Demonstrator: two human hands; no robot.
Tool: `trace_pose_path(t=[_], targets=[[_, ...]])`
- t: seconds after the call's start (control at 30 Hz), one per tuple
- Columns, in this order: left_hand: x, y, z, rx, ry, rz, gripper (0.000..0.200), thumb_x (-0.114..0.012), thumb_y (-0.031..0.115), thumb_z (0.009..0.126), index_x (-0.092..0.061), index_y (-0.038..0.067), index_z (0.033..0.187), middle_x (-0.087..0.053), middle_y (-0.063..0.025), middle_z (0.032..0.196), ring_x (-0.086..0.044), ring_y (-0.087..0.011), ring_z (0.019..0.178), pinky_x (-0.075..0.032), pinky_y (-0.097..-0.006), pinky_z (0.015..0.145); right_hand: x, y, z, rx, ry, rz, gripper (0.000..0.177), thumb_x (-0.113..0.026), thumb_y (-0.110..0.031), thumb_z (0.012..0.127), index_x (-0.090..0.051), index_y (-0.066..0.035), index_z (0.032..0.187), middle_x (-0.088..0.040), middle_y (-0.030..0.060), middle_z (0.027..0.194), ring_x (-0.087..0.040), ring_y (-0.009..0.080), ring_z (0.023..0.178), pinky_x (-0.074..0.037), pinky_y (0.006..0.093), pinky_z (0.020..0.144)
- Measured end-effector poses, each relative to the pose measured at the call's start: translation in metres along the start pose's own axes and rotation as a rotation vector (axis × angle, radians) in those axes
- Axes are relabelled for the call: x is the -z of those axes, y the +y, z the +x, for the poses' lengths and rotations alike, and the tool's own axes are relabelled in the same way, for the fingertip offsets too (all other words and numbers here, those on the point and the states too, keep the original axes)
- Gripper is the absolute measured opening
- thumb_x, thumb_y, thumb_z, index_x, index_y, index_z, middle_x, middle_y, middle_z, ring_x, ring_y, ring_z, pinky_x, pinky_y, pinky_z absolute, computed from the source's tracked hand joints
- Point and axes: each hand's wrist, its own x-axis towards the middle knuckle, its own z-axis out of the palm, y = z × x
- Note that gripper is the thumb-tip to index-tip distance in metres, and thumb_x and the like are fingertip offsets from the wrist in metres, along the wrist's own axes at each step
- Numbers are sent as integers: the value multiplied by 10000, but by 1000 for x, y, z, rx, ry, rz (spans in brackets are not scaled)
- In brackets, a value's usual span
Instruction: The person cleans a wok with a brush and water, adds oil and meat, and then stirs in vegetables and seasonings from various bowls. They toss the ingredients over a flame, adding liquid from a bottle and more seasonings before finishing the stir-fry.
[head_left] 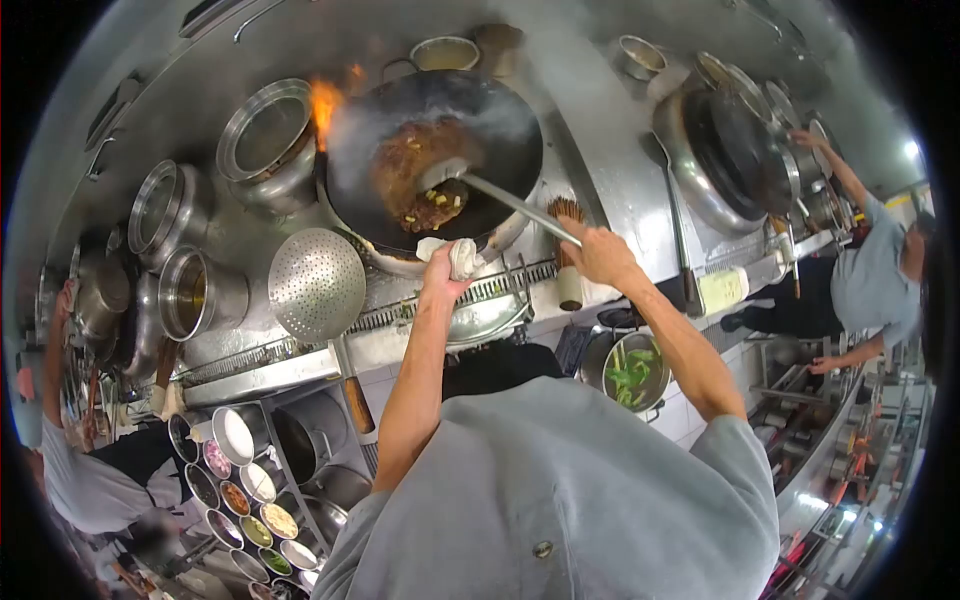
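Observation:
A large black wok (350,205) sits on the range with steam rising from it. Browned food (425,165) with small pale yellow chunks lies in its middle. My left hand (440,272) is closed around a folded white cloth (462,257) and grips the wok's near rim through it. My right hand (603,257) is wrapped around the long metal handle of a ladle (510,200). The ladle's head dips into the food, partly hidden by steam. Close to my right hand stands a bamboo wok brush (567,232), bristles up.
Flame (324,110) flares at the wok's left rim. A perforated strainer (317,285) and metal pots (202,292) stand to the left. Seasoning bowls (232,436) fill the lower left. A pan of green vegetables (632,375) sits lower right. Co-workers (880,265) stand at both sides.

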Motion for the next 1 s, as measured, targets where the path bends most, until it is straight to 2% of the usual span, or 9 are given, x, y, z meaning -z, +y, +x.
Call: trace_pose_path(t=[0.17,0.27,0.37,0.5,0.57,0.67,0.83,0.93,1.0], targets=[[21,-22,-25,-16,-83,-124,175,-444,173,891,-595,103,837,-626,-50,759,-579,-215,655,-465,-378,573,38,26,-30,209,96,269,429,-593,-243,874,-531,-89,1269,-633,246,1041,-613,418,930,-490,436,840],[28,-24,-23,-76,158,33,160,-474,225,874,-608,137,875,-648,-31,829,-603,-209,772,-476,-413,741,100,22,-43,94,-248,255,435,-588,-227,885,-529,-73,1287,-630,212,1110,-620,337,993,-470,384,880],[41,-42,-51,19,-19,-47,201,-460,264,890,-610,155,970,-653,-37,937,-598,-202,843,-463,-408,782,137,18,-57,134,-363,156,430,-581,-217,884,-530,-74,1286,-641,204,1089,-624,340,979,-467,391,875],[30,-34,-22,5,96,-40,169,-475,198,891,-619,121,848,-634,-36,775,-601,-202,702,-495,-378,650,93,27,-29,257,-319,109,444,-564,-242,883,-520,-84,1296,-647,211,1036,-627,340,923,-469,390,844],[12,-27,-29,-50,-64,-35,162,-475,195,893,-608,115,847,-628,-32,782,-603,-187,735,-492,-353,662,62,13,-7,211,-198,74,447,-562,-263,883,-520,-84,1290,-638,227,1045,-616,385,943,-469,427,850],[26,-57,-44,-168,-4,-72,133,-503,185,898,-591,86,912,-630,-47,865,-615,-191,815,-513,-375,743,25,-1,6,87,46,24,444,-574,-253,879,-525,-71,1280,-631,241,1043,-609,407,958,-473,433,846],[51,-74,-45,-224,25,-68,106,-539,138,889,-552,54,952,-616,-89,892,-635,-215,827,-542,-376,762,47,15,-48,113,155,200,443,-605,-221,864,-530,-58,1270,-648,237,978,-624,414,880,-482,453,813],[30,-34,-21,-117,-17,-47,199,-467,265,894,-600,136,822,-628,-17,770,-603,-191,698,-492,-375,616,79,24,-71,1,-1,213,454,-598,-242,874,-521,-67,1285,-654,239,952,-636,384,903,-493,424,821],[13,-16,-14,-138,-56,-20,177,-484,256,895,-600,141,828,-635,-18,775,-601,-191,733,-481,-372,643,81,22,-74,-13,7,117,451,-588,-254,877,-522,-71,1284,-654,239,954,-637,383,896,-495,425,828]])
